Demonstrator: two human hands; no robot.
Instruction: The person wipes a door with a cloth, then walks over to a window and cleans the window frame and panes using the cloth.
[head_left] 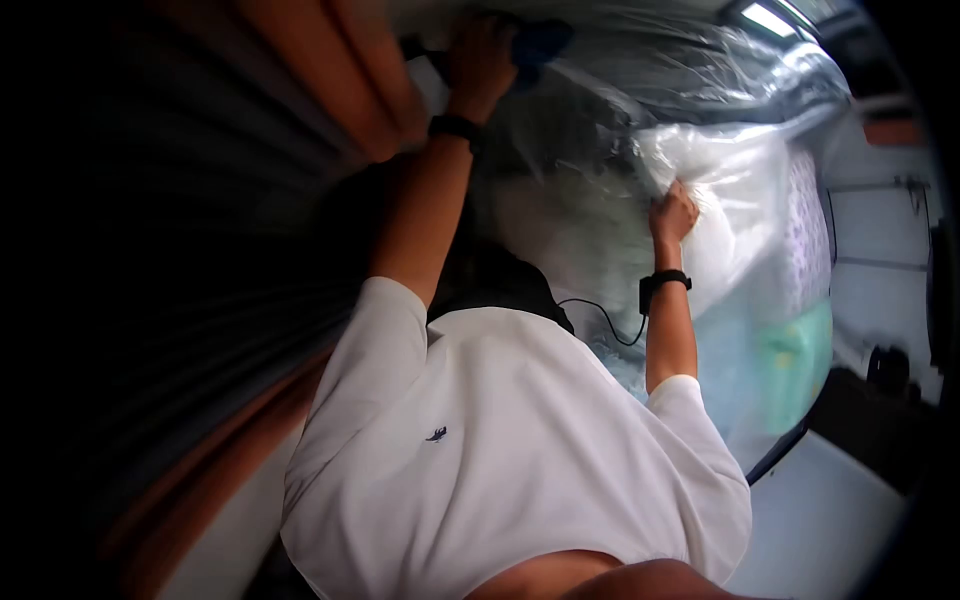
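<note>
My right hand [675, 213] is closed like a fist on a clear plastic bag [760, 150], bunching it over a white, soft-looking bundle. The plastic spreads in shiny creases across the upper right. Farther up and to the left, my left hand [482, 55] reaches into a dim area beside a dark blue thing [542, 45]. Its fingers are dark and blurred, so I cannot make out whether it grips anything. Through the plastic, a purple-patterned cloth [803, 230] and a pale green cloth [795, 365] show at the right side.
Dark and orange-brown hanging fabric [330, 80] fills the left side. A thin black cable [610, 325] runs from my right wristband to my waist. At the lower right is a pale flat surface [825, 520]; a lamp [770, 18] shines at the top.
</note>
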